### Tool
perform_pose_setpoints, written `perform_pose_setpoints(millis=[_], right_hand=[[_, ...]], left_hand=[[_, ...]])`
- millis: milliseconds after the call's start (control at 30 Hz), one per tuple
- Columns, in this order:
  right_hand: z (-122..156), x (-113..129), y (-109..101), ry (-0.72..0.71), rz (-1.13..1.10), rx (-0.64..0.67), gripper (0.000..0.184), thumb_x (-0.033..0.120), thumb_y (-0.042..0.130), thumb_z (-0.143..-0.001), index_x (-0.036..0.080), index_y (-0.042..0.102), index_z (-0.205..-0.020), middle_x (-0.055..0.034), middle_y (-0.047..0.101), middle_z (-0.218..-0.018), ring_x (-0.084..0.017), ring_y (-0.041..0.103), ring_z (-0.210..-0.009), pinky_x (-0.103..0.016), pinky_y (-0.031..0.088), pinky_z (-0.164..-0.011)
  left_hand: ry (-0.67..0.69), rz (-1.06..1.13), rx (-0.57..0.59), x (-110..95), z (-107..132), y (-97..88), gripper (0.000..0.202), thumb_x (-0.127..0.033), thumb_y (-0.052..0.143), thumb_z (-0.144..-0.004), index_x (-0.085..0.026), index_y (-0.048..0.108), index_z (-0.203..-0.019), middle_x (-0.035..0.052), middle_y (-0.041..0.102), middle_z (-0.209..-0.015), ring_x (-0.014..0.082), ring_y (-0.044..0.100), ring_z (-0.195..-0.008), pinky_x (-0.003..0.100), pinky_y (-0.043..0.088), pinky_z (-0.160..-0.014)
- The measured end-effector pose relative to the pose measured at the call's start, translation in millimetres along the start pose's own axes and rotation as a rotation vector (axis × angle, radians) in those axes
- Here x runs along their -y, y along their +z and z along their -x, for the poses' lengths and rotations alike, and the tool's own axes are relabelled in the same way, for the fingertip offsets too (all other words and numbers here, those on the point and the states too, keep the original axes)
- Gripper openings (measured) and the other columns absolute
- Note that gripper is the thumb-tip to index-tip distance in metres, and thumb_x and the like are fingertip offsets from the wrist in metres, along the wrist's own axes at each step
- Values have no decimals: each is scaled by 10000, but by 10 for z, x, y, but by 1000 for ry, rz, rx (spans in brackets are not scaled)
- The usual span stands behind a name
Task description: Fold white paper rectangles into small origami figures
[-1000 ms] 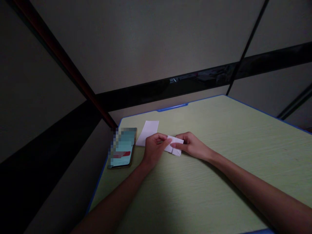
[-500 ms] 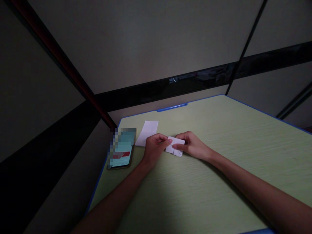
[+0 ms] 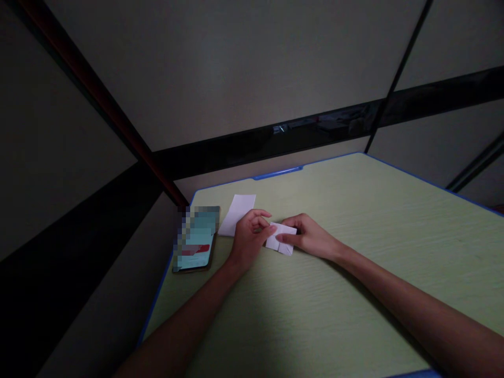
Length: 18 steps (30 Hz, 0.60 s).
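A small folded piece of white paper [image 3: 284,247] is held between my two hands, just above or on the table. Creases and a slit between its flaps show on its near side. My left hand [image 3: 252,233] pinches its left edge with thumb and a finger, while the other fingers are lifted off. My right hand [image 3: 307,236] grips the right side, thumb on top and fingers behind the paper. Behind my left hand lies a flat white sheet or stack of paper [image 3: 237,212], partly covered by that hand.
A phone [image 3: 200,239] with a lit screen, partly pixelated, lies at the table's left edge. The pale green table [image 3: 354,315] has a blue rim and a blue strip [image 3: 277,173] at its far edge. Dark-banded panels [image 3: 275,68] stand right behind it.
Some fingers of my left hand have lifted and straightened away from the folded paper. The paper has tilted and shifted slightly left and toward me.
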State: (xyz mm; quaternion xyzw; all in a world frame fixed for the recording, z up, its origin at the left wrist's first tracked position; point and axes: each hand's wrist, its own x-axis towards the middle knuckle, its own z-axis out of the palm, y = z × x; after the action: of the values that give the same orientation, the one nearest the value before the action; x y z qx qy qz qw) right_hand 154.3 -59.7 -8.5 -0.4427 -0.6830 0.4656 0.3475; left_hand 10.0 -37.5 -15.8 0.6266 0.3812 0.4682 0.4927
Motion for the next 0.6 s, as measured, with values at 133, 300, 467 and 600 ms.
perform_pose_setpoints(millis=[133, 300, 467, 600], right_hand=[[-1, -6, 12, -30, 7, -1, 215, 267, 485, -701, 112, 498, -552, 39, 394, -478, -54, 331, -436, -188, 247, -411], [27, 25, 6, 13, -29, 38, 163, 241, 490, -695, 93, 537, -645, 28, 423, -507, -57, 346, -437, -188, 258, -405], [53, 43, -14, -15, -2, 51, 154, 238, 486, -701, 100, 517, -641, 27, 419, -514, -54, 338, -440, -185, 260, -404], [48, 49, -3, -27, -57, 75, 162, 254, 506, -690, 118, 488, -603, 45, 391, -491, -51, 326, -432, -184, 252, -404]], left_hand=[[23, -20, 43, -29, 12, -6, 196, -144, 575, -612, -142, 521, -801, -81, 436, -478, 51, 414, -454, 172, 326, -463], [-46, 15, 122, -44, 18, 2, 215, -182, 552, -638, -143, 516, -846, -80, 420, -471, 53, 409, -413, 171, 320, -414], [-85, -97, 219, -15, 20, 6, 186, -312, 502, -686, -152, 457, -602, -68, 410, -432, 56, 387, -369, 179, 285, -370], [2, -212, 195, -16, 36, 6, 317, -334, 432, -725, -159, 380, -466, -61, 348, -405, 52, 339, -392, 184, 244, -380]])
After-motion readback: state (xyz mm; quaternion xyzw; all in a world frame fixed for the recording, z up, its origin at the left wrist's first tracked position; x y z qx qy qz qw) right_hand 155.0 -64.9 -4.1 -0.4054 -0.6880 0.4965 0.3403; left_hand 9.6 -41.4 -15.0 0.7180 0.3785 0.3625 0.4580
